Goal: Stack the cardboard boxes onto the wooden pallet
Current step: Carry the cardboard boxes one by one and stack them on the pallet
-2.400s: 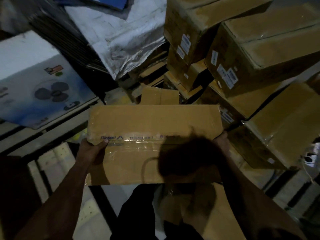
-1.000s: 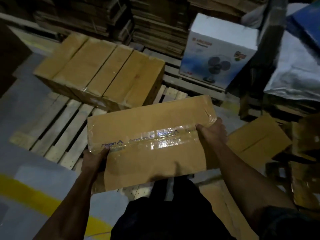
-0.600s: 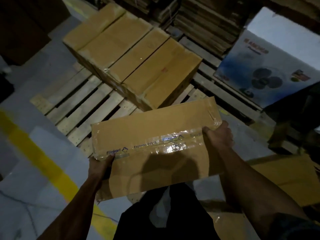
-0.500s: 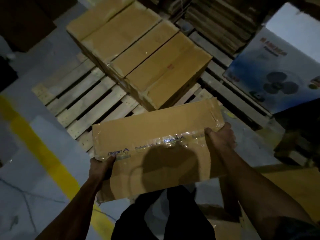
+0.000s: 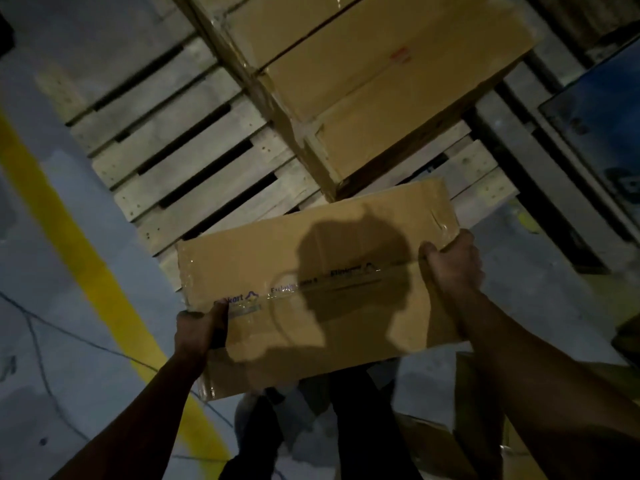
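Two hands grasp one cardboard box [image 5: 311, 289] by its ends: left hand [image 5: 197, 329], right hand [image 5: 453, 261]. Beyond the grip lie the pallet [image 5: 180, 157] and stacked boxes [image 5: 374, 74]. Best set it flush beside them, level, fingers clear.
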Motion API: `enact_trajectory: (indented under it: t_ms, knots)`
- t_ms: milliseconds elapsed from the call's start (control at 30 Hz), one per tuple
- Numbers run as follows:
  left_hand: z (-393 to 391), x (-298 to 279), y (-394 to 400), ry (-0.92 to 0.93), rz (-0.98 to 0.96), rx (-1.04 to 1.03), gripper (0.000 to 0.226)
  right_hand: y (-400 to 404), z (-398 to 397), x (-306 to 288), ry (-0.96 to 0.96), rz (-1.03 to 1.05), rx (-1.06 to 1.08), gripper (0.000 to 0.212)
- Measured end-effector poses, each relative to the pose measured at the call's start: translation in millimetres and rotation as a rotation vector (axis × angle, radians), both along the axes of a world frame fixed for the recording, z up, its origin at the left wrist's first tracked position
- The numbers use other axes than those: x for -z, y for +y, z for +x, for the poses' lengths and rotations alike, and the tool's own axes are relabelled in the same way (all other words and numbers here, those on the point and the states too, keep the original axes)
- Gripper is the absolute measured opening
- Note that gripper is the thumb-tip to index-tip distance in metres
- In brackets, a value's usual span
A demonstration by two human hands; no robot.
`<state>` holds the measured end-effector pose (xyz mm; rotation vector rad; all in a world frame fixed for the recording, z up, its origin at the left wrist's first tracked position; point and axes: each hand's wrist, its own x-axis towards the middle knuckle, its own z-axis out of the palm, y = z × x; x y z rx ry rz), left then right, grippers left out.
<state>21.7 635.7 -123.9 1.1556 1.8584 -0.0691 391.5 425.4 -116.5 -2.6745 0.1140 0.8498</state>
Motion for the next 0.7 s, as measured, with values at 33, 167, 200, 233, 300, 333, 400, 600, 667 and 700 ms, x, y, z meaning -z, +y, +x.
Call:
enact_trajectory:
  t_ms: [33,167,200,233,300,333,400,600,667,700]
  knots:
    - [-2,9,2,-0.001,0.0,0.007,0.05,1,-3,12,0.009,-0.01,-0.007,0.077]
    - [-16,37,6,-0.001,-0.044,0.07,0.046,3,-28,39,0.046,-0.093,0.001,0.086]
    - [-20,42,6,0.01,-0.043,0.092,0.046,2,-35,41,0.027,-0.102,0.007,0.088]
    - [-22,44,7,0.026,-0.036,0.115,0.046,2,-40,41,-0.005,-0.107,0.01,0.088]
    - [-21,38,11,0.036,0.011,0.181,0.058,4,-51,38,-0.044,-0.119,0.026,0.09]
    - [-18,36,15,0.047,0.053,0.244,0.069,6,-56,36,-0.054,-0.128,0.044,0.091]
    - [-10,32,29,0.104,0.153,0.45,0.085,10,-75,31,-0.081,-0.15,0.089,0.089]
    - [37,23,71,0.114,0.322,1.142,0.1,21,-177,24,0.027,-0.154,0.324,0.085]
    - [53,28,82,0.057,0.365,1.321,0.094,22,-219,31,0.038,-0.155,0.448,0.09]
    - [61,30,85,0.023,0.387,1.402,0.092,25,-239,34,0.029,-0.138,0.52,0.093]
